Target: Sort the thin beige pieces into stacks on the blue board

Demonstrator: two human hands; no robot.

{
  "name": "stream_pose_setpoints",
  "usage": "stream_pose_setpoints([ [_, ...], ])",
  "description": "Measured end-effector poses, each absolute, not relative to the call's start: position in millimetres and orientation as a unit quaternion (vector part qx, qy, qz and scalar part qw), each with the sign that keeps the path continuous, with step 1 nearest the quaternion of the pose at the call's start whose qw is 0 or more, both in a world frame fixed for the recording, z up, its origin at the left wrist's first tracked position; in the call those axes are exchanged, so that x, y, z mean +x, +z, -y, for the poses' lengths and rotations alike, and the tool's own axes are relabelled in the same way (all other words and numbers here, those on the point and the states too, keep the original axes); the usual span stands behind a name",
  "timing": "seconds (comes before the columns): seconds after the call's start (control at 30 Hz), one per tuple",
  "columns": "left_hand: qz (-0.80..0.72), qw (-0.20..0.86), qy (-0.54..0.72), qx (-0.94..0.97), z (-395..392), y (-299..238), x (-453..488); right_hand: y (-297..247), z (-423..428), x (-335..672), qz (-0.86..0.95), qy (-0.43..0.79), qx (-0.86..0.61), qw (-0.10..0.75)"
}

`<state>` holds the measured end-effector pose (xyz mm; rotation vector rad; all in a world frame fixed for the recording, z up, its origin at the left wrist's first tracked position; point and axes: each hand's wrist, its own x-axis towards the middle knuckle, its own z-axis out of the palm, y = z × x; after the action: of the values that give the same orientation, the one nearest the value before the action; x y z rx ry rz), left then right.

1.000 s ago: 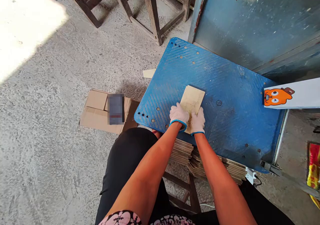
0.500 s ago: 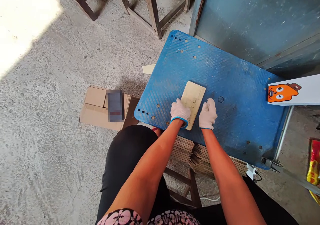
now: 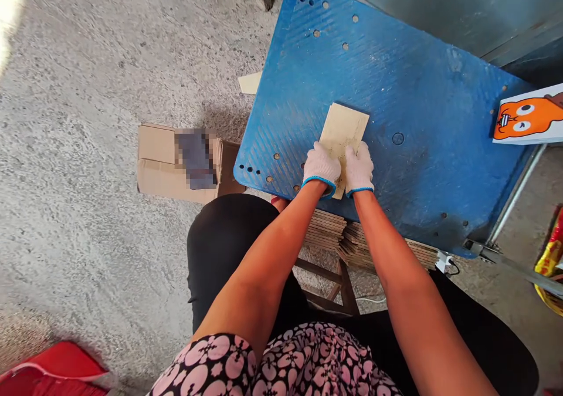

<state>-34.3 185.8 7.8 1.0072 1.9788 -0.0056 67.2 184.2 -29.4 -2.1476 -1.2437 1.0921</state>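
A pale yellow rectangular board [image 3: 345, 125] with small dark specks lies on the blue plastic tabletop [image 3: 422, 91], its far end tilted slightly right. My left hand [image 3: 322, 164], in a white knit glove with blue trim, is closed over the board's left edge. On the opposite edge my right hand [image 3: 359, 167], gloved the same way, is closed with its thumb on the board's upper face. The fingertips underneath are hidden. Whether the board is one piece or several thin layers, I cannot tell.
Stacked brown slats [image 3: 325, 230] sit below the near table edge. A cardboard box [image 3: 153, 176] lies on the concrete floor to the left. At the table's right end is a white box with an orange cartoon [image 3: 528, 117]. A blue-grey metal panel [image 3: 422, 3] stands behind.
My right hand has moved left from the bare tabletop onto the board's right edge. My left hand keeps its hold on the left edge. The camera view has shifted.
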Motion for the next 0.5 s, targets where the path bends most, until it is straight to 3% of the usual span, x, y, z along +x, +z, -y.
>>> stream_pose_setpoints([
  [0.3, -0.799, 0.439, 0.005, 0.411, -185, 3, -31, -39, -179, 82, 0.416, 0.401, -0.777, 0.249],
  [0.5, -0.788, 0.404, 0.023, 0.464, -175, 18, -26, 11, -110, 102, 0.335, 0.413, -0.757, 0.379],
])
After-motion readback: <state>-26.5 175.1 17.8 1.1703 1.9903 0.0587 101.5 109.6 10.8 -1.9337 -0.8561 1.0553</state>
